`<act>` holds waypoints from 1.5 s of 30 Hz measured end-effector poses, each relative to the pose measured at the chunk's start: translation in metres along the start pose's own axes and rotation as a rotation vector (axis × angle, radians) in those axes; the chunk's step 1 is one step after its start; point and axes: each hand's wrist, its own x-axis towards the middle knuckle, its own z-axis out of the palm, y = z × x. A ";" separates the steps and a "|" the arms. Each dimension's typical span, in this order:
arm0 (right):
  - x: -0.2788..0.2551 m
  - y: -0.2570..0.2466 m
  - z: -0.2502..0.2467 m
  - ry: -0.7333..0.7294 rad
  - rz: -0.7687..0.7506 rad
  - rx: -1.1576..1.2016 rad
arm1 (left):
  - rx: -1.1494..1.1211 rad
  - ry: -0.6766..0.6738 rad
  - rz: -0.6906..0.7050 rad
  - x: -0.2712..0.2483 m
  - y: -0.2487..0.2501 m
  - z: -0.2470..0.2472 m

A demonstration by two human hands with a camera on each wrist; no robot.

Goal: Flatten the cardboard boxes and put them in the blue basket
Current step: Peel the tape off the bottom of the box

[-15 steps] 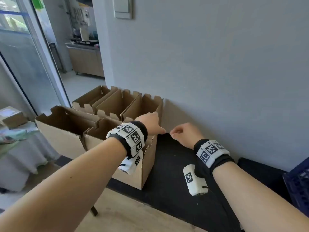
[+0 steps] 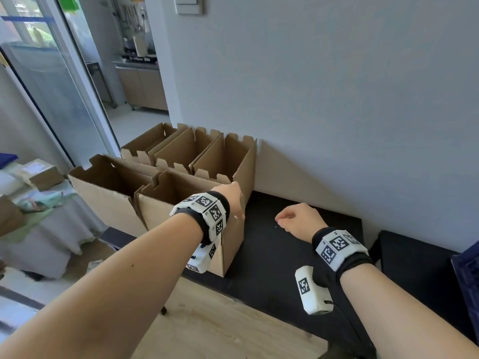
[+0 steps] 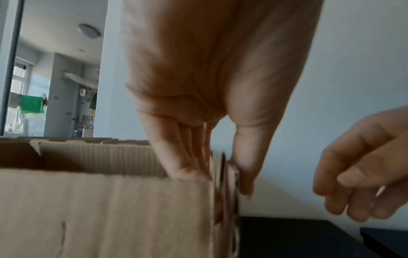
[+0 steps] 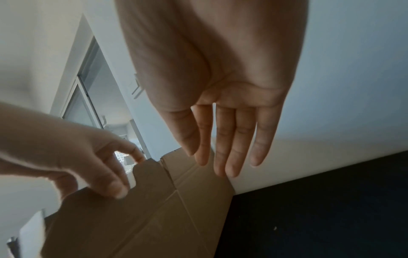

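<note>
Several open brown cardboard boxes stand on a black table (image 2: 272, 270) against the wall. My left hand (image 2: 237, 203) pinches the right wall of the nearest box (image 2: 158, 213). The left wrist view shows my left hand (image 3: 223, 174) with fingers inside this box (image 3: 110, 209) and thumb outside. My right hand (image 2: 295, 218) hovers over the bare table to the right of the box and holds nothing. In the right wrist view my right hand (image 4: 220, 148) has straight fingers close to the box's side (image 4: 143, 218). The blue basket (image 2: 466, 275) shows at the far right edge.
A second box (image 2: 103, 193) stands to the left of the held one, and three more (image 2: 181, 151) line the wall behind. A cloth-covered table with a small parcel (image 2: 41, 174) is at the left. Wooden floor lies in front of the black table.
The hands, nearly touching fingertip to fingertip before, have drawn apart. My left hand has dropped onto the box's right wall and my right hand has shifted right.
</note>
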 end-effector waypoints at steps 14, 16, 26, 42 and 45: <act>-0.036 0.085 -0.032 0.052 0.210 0.024 | -0.067 0.144 0.188 -0.031 0.073 0.000; -0.044 0.101 -0.040 0.066 0.266 0.011 | -0.128 0.183 0.220 -0.034 0.089 0.000; -0.066 0.136 -0.094 0.321 0.309 0.343 | -0.537 0.375 0.270 -0.030 0.137 -0.005; -0.041 0.097 -0.090 0.303 0.211 0.208 | -0.400 0.223 -0.048 0.009 0.104 0.023; -0.034 0.086 -0.088 0.302 0.216 0.185 | -0.306 0.404 0.079 0.014 0.099 0.017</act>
